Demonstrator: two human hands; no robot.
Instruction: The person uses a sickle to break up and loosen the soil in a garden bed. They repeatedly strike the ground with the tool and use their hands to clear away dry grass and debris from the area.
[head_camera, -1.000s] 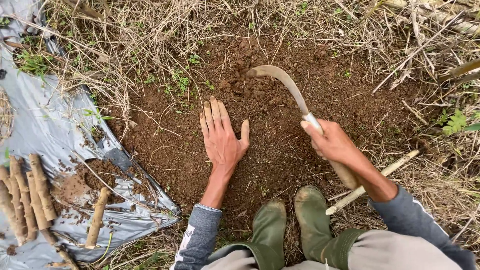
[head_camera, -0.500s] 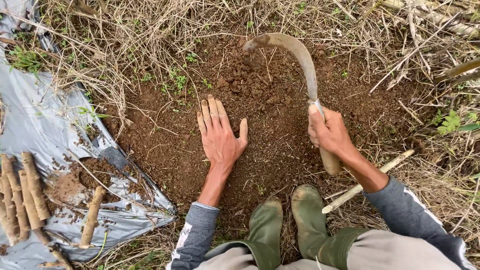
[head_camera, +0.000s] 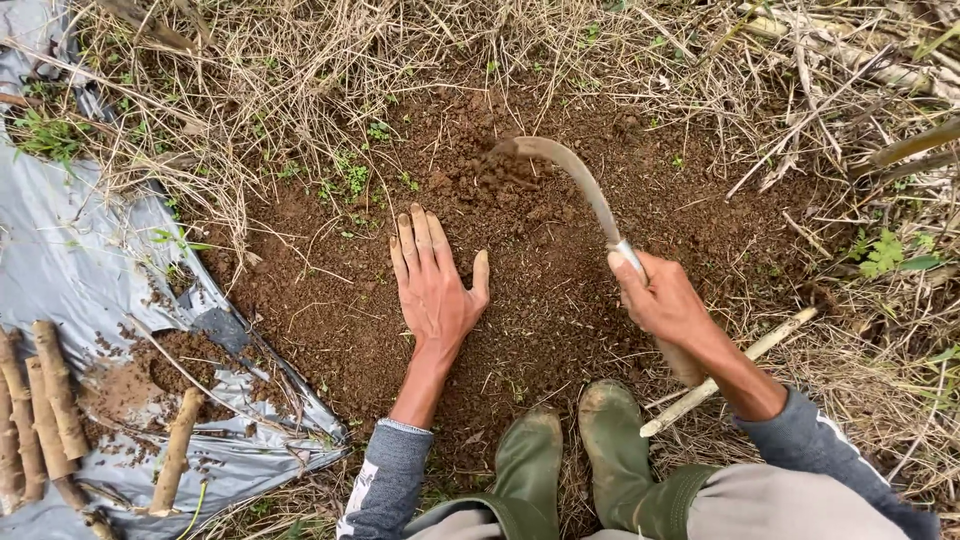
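My left hand (head_camera: 432, 281) lies flat, palm down, fingers together, on a patch of loose brown soil (head_camera: 520, 300). My right hand (head_camera: 663, 297) grips the wooden handle of a curved sickle (head_camera: 570, 175). The blade arcs up and left, and its tip is dug into the soil just beyond my left fingertips. Both sleeves are grey. My two green rubber boots (head_camera: 570, 450) stand at the near edge of the soil patch.
A grey plastic sheet (head_camera: 70, 260) at the left holds several cut brown stem pieces (head_camera: 45, 420) and spilled soil. Dry grass and stalks ring the patch. A pale stick (head_camera: 735, 365) lies by my right forearm. A small green plant (head_camera: 885, 255) grows at the right.
The sickle was lifted with its tip raised high half a second ago; now it has come back down and its tip bites into the soil. My left hand stayed flat.
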